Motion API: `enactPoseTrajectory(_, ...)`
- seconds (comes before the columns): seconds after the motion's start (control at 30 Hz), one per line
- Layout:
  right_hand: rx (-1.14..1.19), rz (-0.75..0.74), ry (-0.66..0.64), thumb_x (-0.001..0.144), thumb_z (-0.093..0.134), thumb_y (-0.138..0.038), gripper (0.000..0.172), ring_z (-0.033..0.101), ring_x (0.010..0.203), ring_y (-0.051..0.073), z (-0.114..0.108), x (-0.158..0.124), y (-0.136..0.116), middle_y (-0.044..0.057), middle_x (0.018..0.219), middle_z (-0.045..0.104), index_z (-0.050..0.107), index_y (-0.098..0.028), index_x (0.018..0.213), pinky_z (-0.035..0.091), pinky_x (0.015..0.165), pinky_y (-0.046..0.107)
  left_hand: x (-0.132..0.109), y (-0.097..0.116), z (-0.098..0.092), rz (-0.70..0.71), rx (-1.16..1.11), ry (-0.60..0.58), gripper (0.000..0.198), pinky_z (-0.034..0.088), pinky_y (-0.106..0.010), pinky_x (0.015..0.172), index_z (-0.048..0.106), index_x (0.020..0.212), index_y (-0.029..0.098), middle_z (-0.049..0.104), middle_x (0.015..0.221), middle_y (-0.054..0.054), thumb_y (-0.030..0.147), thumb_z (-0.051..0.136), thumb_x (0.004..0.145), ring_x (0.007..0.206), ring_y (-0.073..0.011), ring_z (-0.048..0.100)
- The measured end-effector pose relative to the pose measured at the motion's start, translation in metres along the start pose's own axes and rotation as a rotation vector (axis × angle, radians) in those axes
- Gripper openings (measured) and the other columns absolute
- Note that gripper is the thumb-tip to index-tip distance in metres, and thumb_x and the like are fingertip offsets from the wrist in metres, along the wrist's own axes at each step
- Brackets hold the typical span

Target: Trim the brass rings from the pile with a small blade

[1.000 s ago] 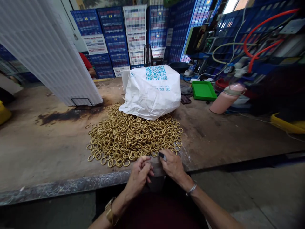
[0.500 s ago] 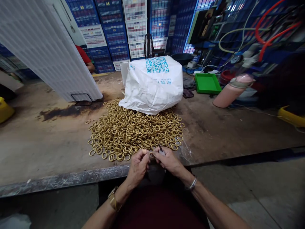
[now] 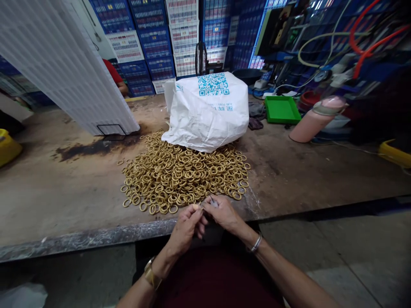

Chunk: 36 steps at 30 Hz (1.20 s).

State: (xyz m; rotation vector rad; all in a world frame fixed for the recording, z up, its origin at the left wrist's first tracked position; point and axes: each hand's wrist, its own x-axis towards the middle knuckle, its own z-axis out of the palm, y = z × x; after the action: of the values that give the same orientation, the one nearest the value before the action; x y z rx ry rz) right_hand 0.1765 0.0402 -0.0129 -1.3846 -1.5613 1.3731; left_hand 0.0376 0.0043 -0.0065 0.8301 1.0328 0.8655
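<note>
A heap of brass rings [image 3: 183, 173] lies on the workbench in front of me. Just off its near edge, my left hand [image 3: 189, 224] is closed in a pinch, thumb against forefinger, on a brass ring mostly hidden by the fingers; its lower fingers are loosely curled. My right hand [image 3: 224, 214] meets it at the fingertips. Between its thumb and fingers it grips a small grey tool [image 3: 214, 204] with a thin dark tip pointing up and away; its exact kind cannot be made out.
A white woven sack [image 3: 208, 115] rests behind and on the heap. White corrugated panels [image 3: 73, 72] lean at left. A green tray [image 3: 282, 109] and a pink bottle [image 3: 311, 122] stand at right. Stacked crates [image 3: 157, 47] line the back; a person's red sleeve [image 3: 112, 72] shows behind the panels.
My left hand's lower fingers have loosened and spread slightly. My right hand and the tool have turned a little, with less of the dark tip showing. The view has shifted slightly.
</note>
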Motion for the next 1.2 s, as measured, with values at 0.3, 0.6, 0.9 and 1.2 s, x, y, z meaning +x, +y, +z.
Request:
enactPoseTrajectory(0.3, 0.043, 0.027, -0.008, 0.073, 0.048, -0.03, 0.016, 0.033, 0.044, 0.006, 0.004, -0.004, -0.011, -0.006, 0.049, 0.042, 0.051, -0.017, 0.064, 0.027, 0.042, 0.018, -0.006, -0.005, -0.003, 0.008, -0.226, -0.006, 0.025, 0.038, -0.019, 0.044, 0.053, 0.077, 0.015, 0.054, 0.063, 0.002, 0.039, 0.06, 0.073, 0.046, -0.0058, 0.045)
enactPoseTrajectory(0.6, -0.356, -0.206, 0.024, 0.075, 0.043, -0.02, 0.014, 0.042, 0.053, 0.01, 0.004, -0.007, 0.002, -0.002, 0.057, 0.049, 0.055, -0.017, 0.069, 0.032, 0.054, 0.021, -0.008, -0.007, -0.007, 0.096, -0.27, 0.031, 0.022, 0.039, -0.019, 0.046, 0.05, 0.076, 0.016, 0.053, 0.066, 0.001, 0.036, 0.056, 0.077, 0.05, -0.0064, 0.046)
enactPoseTrajectory(0.9, -0.57, -0.31, -0.071, 0.067, 0.043, -0.009, 0.013, 0.046, 0.054, 0.01, 0.014, -0.013, 0.0, 0.0, 0.06, 0.054, 0.053, -0.017, 0.069, 0.029, 0.053, 0.02, -0.006, -0.01, -0.012, 0.205, 0.008, 0.073, 0.026, 0.041, -0.02, 0.051, 0.049, 0.074, 0.016, 0.049, 0.063, 0.003, 0.042, 0.05, 0.079, 0.051, -0.0072, 0.045)
enactPoseTrajectory(1.2, -0.799, -0.192, 0.005, 0.074, 0.043, -0.015, 0.017, 0.053, 0.058, 0.013, 0.004, -0.006, 0.011, 0.002, 0.066, 0.061, 0.057, -0.018, 0.083, 0.026, 0.052, 0.022, -0.026, 0.004, -0.005, 0.225, 0.04, -0.027, 0.023, 0.042, -0.023, 0.057, 0.054, 0.071, 0.015, 0.054, 0.064, 0.0, 0.036, 0.052, 0.08, 0.055, -0.0089, 0.049)
